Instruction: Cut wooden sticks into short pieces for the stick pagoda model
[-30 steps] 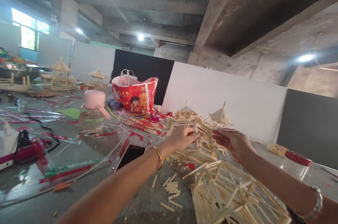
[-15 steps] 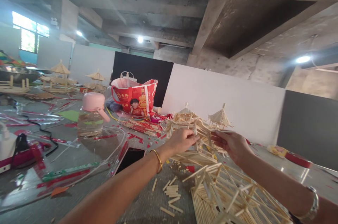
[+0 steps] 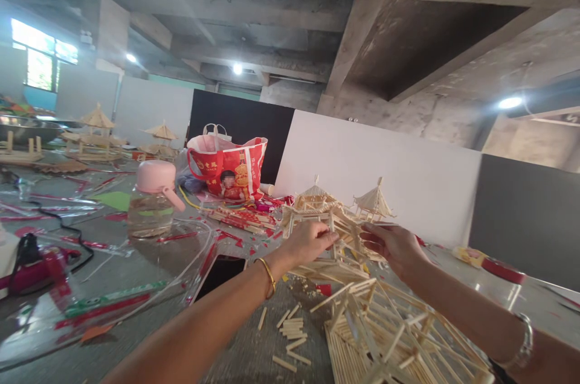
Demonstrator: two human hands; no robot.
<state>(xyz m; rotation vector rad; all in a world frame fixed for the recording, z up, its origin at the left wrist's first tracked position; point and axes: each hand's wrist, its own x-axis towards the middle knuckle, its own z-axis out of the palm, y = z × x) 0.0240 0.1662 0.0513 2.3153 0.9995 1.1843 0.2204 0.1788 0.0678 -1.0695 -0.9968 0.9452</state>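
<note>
A pavilion model [image 3: 357, 230] made of pale wooden sticks stands in front of me, with a small pointed roof at its top right. My left hand [image 3: 310, 242] is closed at its near side, thumb and fingers pinching around an upright stick post. At the model's right side is my right hand [image 3: 394, 246], its fingers drawn together on what looks like a thin stick, mostly hidden by the hand. Nearer to me, below both hands, lies a larger open stick frame [image 3: 399, 336]. Short cut stick pieces [image 3: 293, 328] are scattered to its left.
A phone [image 3: 220, 278] lies left of my left forearm. Beyond it are a pink-lidded bottle [image 3: 151, 200], bundled sticks [image 3: 244, 219] and a red bag [image 3: 229, 169]. Plastic wrappers and a cable cover the left side. A red-lidded jar [image 3: 502, 270] stands at right; more pavilion models [image 3: 97, 130] are far left.
The whole view has shifted slightly, so things appear a little further left. Both hands keep nearly the same place and grip at the model.
</note>
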